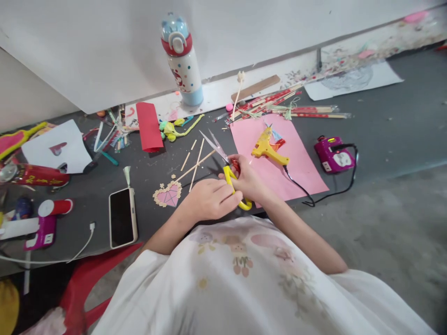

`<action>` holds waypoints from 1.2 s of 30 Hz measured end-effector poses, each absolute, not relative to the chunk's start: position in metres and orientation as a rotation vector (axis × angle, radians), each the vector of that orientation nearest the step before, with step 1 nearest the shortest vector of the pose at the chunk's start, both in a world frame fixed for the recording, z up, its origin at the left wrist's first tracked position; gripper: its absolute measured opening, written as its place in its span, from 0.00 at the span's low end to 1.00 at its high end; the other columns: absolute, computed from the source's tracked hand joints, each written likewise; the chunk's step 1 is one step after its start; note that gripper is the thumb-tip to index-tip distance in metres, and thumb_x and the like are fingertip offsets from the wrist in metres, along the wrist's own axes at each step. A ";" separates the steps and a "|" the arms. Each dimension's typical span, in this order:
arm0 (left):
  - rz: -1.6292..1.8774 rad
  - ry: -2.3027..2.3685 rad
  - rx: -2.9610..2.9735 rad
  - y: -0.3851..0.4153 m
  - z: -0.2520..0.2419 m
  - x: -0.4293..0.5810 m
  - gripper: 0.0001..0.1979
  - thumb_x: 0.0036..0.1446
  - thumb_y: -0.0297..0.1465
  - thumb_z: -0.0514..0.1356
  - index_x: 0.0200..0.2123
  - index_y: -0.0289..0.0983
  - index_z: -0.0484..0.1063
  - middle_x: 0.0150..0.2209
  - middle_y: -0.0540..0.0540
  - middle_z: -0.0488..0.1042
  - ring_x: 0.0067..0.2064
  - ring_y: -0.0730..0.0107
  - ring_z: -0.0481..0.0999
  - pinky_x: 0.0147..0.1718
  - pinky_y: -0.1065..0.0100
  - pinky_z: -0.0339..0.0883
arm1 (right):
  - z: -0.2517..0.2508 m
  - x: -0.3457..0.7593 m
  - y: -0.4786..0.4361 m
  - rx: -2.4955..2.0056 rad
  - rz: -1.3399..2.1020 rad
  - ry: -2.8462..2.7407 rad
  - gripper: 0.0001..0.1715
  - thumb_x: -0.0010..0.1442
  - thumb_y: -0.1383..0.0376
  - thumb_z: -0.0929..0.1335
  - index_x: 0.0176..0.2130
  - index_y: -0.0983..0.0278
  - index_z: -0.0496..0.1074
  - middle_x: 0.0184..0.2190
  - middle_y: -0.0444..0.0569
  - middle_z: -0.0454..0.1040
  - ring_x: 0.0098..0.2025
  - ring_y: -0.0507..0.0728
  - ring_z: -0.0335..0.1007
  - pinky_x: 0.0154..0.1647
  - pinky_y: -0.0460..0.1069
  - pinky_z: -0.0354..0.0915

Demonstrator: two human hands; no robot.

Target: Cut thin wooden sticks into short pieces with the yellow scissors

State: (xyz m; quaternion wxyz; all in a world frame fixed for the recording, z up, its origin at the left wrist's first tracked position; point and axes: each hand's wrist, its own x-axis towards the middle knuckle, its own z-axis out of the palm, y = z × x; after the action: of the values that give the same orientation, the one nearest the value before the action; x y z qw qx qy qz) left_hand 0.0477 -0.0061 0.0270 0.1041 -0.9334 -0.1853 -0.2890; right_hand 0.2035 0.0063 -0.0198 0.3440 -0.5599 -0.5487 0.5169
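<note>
From where I stand, the red can (42, 175) at the far left carries yellow lettering, too blurred to read. A small white card (132, 117) beside the red paper (150, 126) bears writing I can't make out either. The bottle (183, 63) shows a cartoon print, and the purple battery pack (335, 156) has a lit display, its figures illegible.

At the near edge of the counter (377, 111), the scissors (228, 174) point up and away, blades slightly parted. The left hand (214, 199) has its grip curled closed on the yellow handles, which its fingers partly cover. The right hand (246, 179) is bent close around the scissors near the pivot, by a small red piece (236, 165); how firm its grip is, or on what, I cannot tell.

Thin sticks (197, 165) and a beige-edged heart (167, 194) lie just left. A yellow fan-like thing (23, 139) is cut off at the left.
</note>
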 end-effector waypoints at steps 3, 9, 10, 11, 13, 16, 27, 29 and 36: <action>-0.864 -0.491 -2.781 0.001 0.026 0.046 0.03 0.59 0.30 0.59 0.35 0.36 0.68 0.23 0.54 0.70 0.26 0.75 0.70 0.26 0.71 0.65 | -0.019 0.202 0.007 -1.473 1.364 -1.434 0.33 0.49 0.59 0.72 0.51 0.61 0.60 0.29 0.39 0.62 0.28 0.50 0.61 0.30 0.48 0.61; -0.919 -0.486 -2.859 0.009 0.027 0.048 0.05 0.59 0.31 0.59 0.35 0.35 0.67 0.24 0.53 0.72 0.28 0.74 0.72 0.28 0.71 0.67 | -0.014 0.203 0.009 -1.500 1.370 -1.467 0.33 0.50 0.58 0.72 0.52 0.61 0.59 0.31 0.40 0.63 0.30 0.51 0.62 0.30 0.48 0.61; -0.926 -0.489 -2.869 0.009 0.028 0.048 0.04 0.58 0.30 0.60 0.35 0.35 0.67 0.24 0.53 0.72 0.28 0.74 0.72 0.28 0.71 0.66 | -0.013 0.203 0.009 -1.500 1.377 -1.462 0.33 0.50 0.58 0.72 0.52 0.61 0.59 0.31 0.40 0.63 0.30 0.51 0.62 0.30 0.48 0.61; -0.936 -0.497 -2.878 0.010 0.028 0.048 0.04 0.58 0.29 0.60 0.35 0.36 0.67 0.24 0.53 0.72 0.27 0.74 0.72 0.27 0.70 0.66 | -0.012 0.204 0.010 -1.501 1.385 -1.456 0.33 0.50 0.58 0.72 0.52 0.61 0.59 0.30 0.39 0.63 0.30 0.50 0.62 0.30 0.48 0.61; -0.953 -0.542 -2.914 0.011 0.028 0.044 0.05 0.56 0.29 0.59 0.37 0.37 0.68 0.25 0.52 0.73 0.28 0.73 0.73 0.27 0.69 0.66 | -0.008 0.204 0.011 -1.504 1.404 -1.448 0.33 0.51 0.58 0.71 0.52 0.61 0.59 0.31 0.39 0.63 0.30 0.51 0.62 0.31 0.48 0.61; -1.050 -0.782 -2.914 0.016 0.027 0.032 0.10 0.54 0.28 0.58 0.41 0.39 0.68 0.27 0.51 0.74 0.30 0.72 0.73 0.29 0.69 0.67 | -0.002 0.203 0.012 -1.512 1.406 -1.453 0.33 0.51 0.57 0.71 0.52 0.62 0.58 0.31 0.40 0.64 0.31 0.51 0.63 0.32 0.48 0.62; -1.017 -1.560 -2.565 0.041 0.010 0.010 0.05 0.58 0.32 0.59 0.37 0.37 0.72 0.33 0.47 0.76 0.37 0.70 0.74 0.38 0.69 0.67 | 0.014 0.194 0.009 -1.605 1.273 -1.627 0.36 0.50 0.52 0.72 0.53 0.63 0.59 0.35 0.46 0.68 0.34 0.54 0.66 0.35 0.50 0.64; -1.012 -1.596 -2.594 0.040 0.006 0.009 0.06 0.59 0.33 0.59 0.37 0.37 0.72 0.31 0.48 0.76 0.34 0.72 0.74 0.36 0.71 0.66 | 0.015 0.192 0.010 -1.612 1.230 -1.663 0.36 0.49 0.54 0.72 0.53 0.64 0.60 0.37 0.48 0.68 0.37 0.56 0.67 0.37 0.51 0.64; -1.086 -1.635 -2.574 0.036 -0.002 -0.003 0.07 0.61 0.31 0.57 0.35 0.39 0.75 0.33 0.49 0.79 0.36 0.73 0.78 0.36 0.73 0.67 | 0.015 0.188 0.012 -1.605 1.221 -1.749 0.37 0.49 0.53 0.72 0.53 0.62 0.59 0.40 0.51 0.69 0.41 0.58 0.68 0.41 0.54 0.66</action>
State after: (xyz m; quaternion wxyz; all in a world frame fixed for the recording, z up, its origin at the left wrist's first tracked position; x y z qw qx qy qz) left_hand -0.0028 0.0359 -0.0017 -0.0479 -0.7942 -0.5045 -0.3352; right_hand 0.1876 0.0120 0.0148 0.2338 -0.5847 -0.6368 0.4448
